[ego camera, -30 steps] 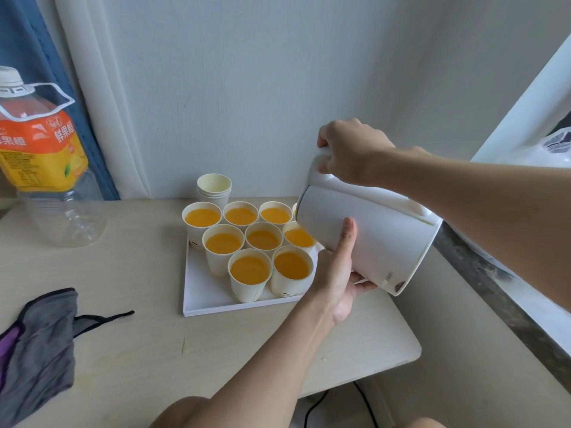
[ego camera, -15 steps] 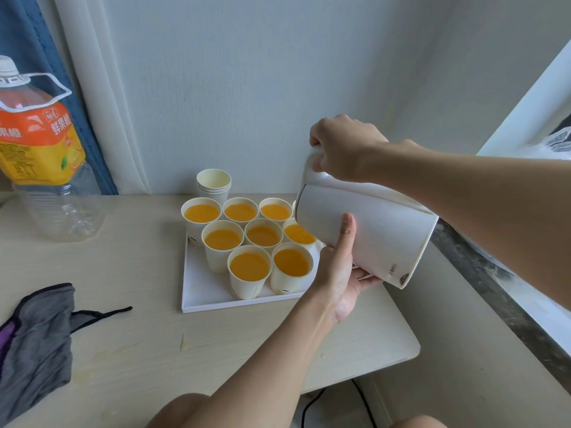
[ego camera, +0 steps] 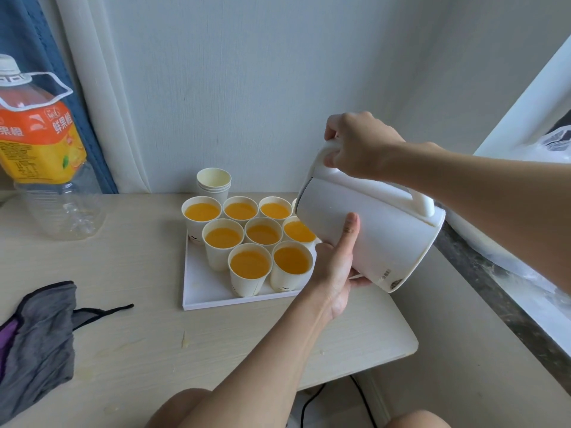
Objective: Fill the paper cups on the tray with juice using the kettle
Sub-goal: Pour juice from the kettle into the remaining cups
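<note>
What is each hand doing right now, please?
Left hand: open, supporting the kettle from below.
Right hand: closed, gripping the kettle by its handle.

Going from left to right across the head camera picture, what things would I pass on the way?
juice bottle → tray full of paper cups with juice → kettle, tipped over the cups → white bag at the far right edge.

I believe this is a room in a home. My small wooden table point(ego camera: 139, 350) stands against a plain wall, a blue curtain point(ego camera: 21, 72) hangs behind its far left corner, and a grey garment point(ego camera: 40, 341) lies crumpled at its left edge.
</note>
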Demonstrator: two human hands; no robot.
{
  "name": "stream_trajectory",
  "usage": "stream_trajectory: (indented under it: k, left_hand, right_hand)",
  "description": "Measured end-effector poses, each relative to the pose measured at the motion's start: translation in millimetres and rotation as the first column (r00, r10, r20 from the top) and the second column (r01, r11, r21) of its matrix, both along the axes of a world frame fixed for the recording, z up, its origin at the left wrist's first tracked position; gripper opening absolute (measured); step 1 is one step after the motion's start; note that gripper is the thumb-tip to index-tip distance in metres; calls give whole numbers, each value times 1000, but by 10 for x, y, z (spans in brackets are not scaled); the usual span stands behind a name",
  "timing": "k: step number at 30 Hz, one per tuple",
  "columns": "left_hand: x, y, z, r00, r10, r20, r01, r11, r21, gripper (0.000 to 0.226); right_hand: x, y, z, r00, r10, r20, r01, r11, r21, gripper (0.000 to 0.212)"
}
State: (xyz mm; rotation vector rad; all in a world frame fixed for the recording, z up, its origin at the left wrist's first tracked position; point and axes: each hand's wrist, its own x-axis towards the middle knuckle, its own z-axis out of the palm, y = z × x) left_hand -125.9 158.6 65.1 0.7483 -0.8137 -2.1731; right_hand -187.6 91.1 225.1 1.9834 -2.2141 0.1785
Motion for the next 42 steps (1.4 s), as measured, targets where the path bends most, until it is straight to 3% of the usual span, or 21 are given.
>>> stream_trajectory:
  k: [10, 19, 23, 36, 42]
  left_hand:
    - [122, -31, 25, 994, 38, 103, -32, 998, -57, 88]
    - [249, -115, 6, 986, 157, 61, -160, 986, 51, 100]
    - [289, -148, 7, 978, 206, 34, -208, 973, 97, 111]
    - [315, -133, 39, 968, 240, -76, -229, 964, 137, 87]
    - [333, -129, 46, 968, 227, -107, -213, 968, 131, 88]
  right_hand:
    - [-15, 114, 93, 992, 1, 123, 7, 998, -61, 24]
    - [350, -17, 109, 996, 80, 48, -80, 997, 4, 46]
    - [456, -89, 52, 987, 153, 39, -154, 988, 24, 46]
    - [664, -205, 14, 973, 204, -105, -199, 979, 51, 32]
    - [728, -226, -1, 965, 222, -136, -217, 975, 54, 31]
